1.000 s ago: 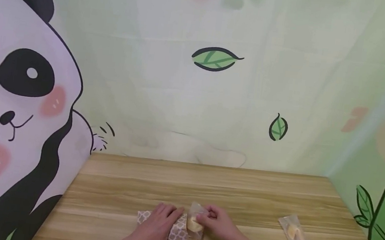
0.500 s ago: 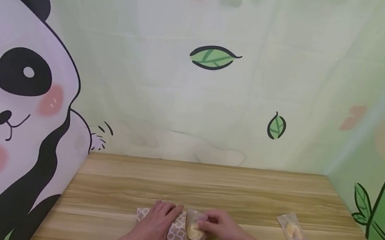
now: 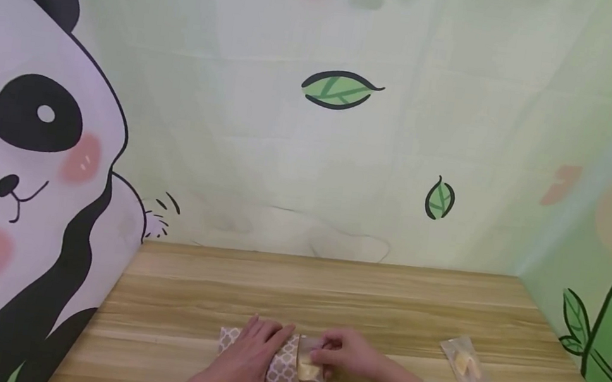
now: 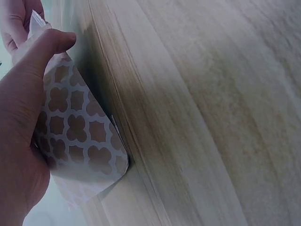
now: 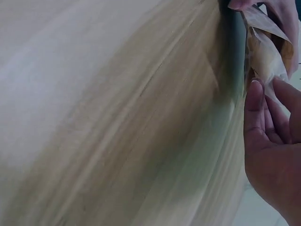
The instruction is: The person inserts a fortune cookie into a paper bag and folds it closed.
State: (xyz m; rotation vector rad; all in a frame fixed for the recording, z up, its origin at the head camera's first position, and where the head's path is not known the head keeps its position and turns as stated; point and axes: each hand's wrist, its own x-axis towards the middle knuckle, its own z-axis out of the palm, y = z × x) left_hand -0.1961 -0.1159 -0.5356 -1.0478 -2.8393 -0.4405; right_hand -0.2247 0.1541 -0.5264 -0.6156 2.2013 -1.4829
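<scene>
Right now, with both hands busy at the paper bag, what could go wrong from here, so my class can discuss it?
The clear snack packet sits at the mouth of the patterned paper bag, so its edge might snag and crumple the rim. The left hand grips across the bag and could squeeze the opening narrower. The right hand pinches only part of the packet, so it may slip.

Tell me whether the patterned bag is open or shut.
Open: the patterned bag gapes, the clear packet at its mouth, in the right wrist view.
</scene>
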